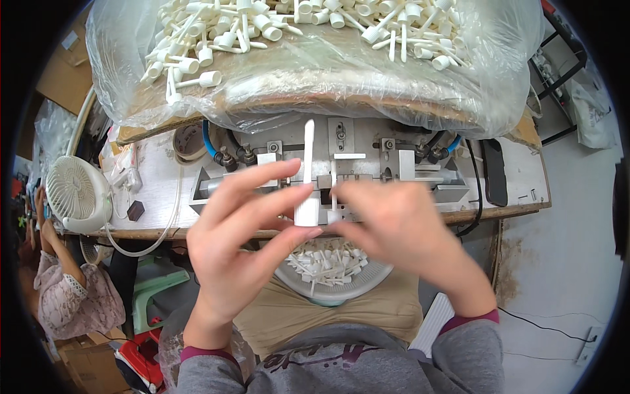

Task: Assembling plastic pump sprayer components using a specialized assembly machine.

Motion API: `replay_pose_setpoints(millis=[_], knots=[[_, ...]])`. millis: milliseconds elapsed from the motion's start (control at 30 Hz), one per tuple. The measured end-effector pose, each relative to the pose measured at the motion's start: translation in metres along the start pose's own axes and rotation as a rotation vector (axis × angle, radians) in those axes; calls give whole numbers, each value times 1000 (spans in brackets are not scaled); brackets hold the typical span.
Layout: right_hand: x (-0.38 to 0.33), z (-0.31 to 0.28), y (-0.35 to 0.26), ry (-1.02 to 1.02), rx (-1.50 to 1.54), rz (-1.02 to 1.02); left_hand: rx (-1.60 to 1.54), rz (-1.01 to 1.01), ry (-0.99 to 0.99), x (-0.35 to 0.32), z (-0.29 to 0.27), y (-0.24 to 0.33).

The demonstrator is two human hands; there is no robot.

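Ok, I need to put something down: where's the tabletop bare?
Right: between the black smartphone and the tabletop's right edge, beyond small metal pieces. Left: between the dark block and white hose. Crowded: middle, with left hand and right hand before the metal fixture.

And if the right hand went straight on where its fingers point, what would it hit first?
Probably the ribbed white applicator cap in the left hand, just beyond the blurred white applicator at the right hand, though depth is unclear.

A white fan (79,190) stands at the left end of the worktop (525,157), a black phone (493,174) right, a green stool (161,282) near left
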State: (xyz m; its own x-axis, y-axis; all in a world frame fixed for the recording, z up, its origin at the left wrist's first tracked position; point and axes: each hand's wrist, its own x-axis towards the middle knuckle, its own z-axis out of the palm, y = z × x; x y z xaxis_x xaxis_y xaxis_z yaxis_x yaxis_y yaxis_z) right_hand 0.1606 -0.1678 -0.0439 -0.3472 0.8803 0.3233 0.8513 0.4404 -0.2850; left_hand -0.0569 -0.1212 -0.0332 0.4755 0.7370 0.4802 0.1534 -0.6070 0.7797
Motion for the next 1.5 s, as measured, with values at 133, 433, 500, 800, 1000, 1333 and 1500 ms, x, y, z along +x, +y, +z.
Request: replay_pose_setpoints(millis=[133,433,500,800,1000,1333,1500], knots=[[53,-43,64,451,-462,-12,150,46,-105,-14,13,-8],[143,-67,165,184,-927,-329,351,129,-145,-29,39,-20],[145,-69,153,84,-896,-210,351,107,-152,-32,39,-23],[138,-67,125,-2,-411,33,374,142,-130,-36,44,-29],[168,-54,89,-89,-266,-9,490,189,-90,-32,57,-29],[144,-68,90,287,-25,34,698,203,-252,-18,58,-23],[121,-85,102,328,606,309,733,180,-290,-17,59,-24]])
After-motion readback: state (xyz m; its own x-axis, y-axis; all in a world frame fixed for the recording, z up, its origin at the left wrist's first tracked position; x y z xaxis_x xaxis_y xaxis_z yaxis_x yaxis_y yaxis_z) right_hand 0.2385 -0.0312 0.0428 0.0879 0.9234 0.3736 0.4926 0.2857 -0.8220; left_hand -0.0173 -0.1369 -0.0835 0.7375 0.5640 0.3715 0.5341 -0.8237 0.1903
